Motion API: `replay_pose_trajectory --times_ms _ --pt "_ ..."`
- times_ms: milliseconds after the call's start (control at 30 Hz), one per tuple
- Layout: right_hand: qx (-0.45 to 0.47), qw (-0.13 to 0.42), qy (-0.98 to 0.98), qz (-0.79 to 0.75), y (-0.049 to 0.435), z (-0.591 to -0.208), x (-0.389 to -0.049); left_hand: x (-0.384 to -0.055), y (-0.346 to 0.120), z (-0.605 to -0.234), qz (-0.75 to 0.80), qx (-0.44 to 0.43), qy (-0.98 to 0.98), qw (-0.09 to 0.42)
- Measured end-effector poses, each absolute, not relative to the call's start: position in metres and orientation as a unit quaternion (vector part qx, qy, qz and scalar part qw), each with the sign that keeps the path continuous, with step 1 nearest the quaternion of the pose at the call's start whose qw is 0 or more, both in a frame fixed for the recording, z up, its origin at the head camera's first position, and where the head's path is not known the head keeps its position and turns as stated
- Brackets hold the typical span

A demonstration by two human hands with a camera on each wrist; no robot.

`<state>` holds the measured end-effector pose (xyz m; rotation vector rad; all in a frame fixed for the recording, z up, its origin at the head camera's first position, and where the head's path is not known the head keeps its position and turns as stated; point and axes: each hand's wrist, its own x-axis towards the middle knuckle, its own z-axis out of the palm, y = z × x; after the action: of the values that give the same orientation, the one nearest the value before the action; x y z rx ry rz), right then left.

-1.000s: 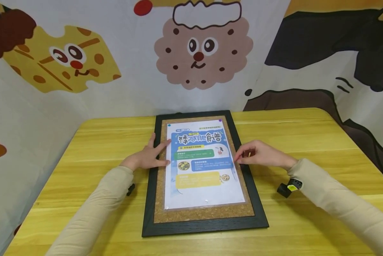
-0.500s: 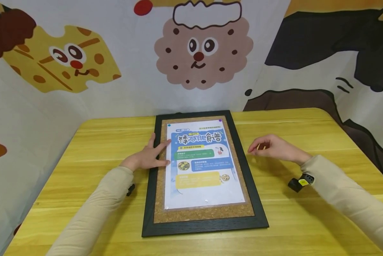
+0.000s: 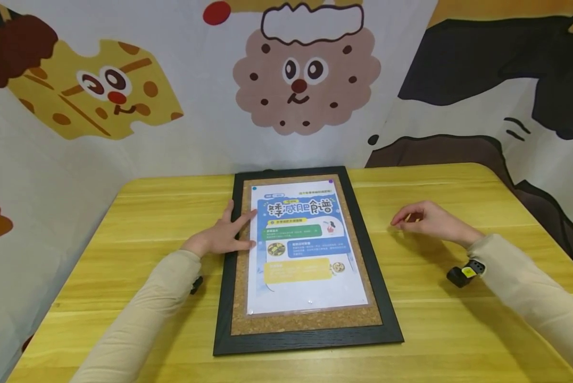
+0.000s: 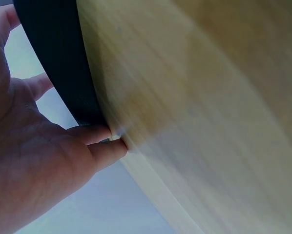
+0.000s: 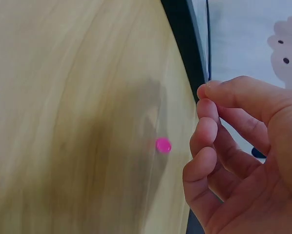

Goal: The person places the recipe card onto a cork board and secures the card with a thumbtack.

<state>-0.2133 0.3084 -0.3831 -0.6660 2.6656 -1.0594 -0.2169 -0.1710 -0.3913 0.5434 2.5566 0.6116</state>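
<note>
A printed sheet in a clear cover lies on a cork board with a black frame. Small pins dot its corners: a teal pin, a purple pin, and a clear pin at the bottom middle. My left hand spreads across the frame's left side, fingertips resting on the sheet's edge. To the right of the frame, my right hand hovers over the table, fingers curled, thumb near the index tip; whether something tiny sits between them is unclear. The right wrist view shows a pink pin below the fingers.
The yellow wood-grain table stands against a white fabric backdrop printed with cartoon food. Table surface extends on both sides of the frame. Each wrist wears a small black camera, the right camera marked with yellow.
My right hand has left the sheet's right edge and moved rightward over the bare table. The left hand stays where it was on the frame and sheet.
</note>
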Motion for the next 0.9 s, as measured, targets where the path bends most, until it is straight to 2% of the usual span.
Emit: replay_pose_trajectory --times_ms 200,500,900 --pt "-0.198 0.091 0.911 -0.35 0.322 -0.387 -0.213 -0.217 -0.172 -0.392 0.224 0.202 0.927 0.224" --pt "-0.166 0.107 0.909 -0.367 0.334 -0.394 -0.211 -0.217 -0.171 -0.392 0.223 0.203 0.927 0.224" --pt "-0.167 0.103 0.911 -0.363 0.336 -0.405 -0.212 -0.217 -0.17 -0.391 0.217 0.203 0.928 0.225"
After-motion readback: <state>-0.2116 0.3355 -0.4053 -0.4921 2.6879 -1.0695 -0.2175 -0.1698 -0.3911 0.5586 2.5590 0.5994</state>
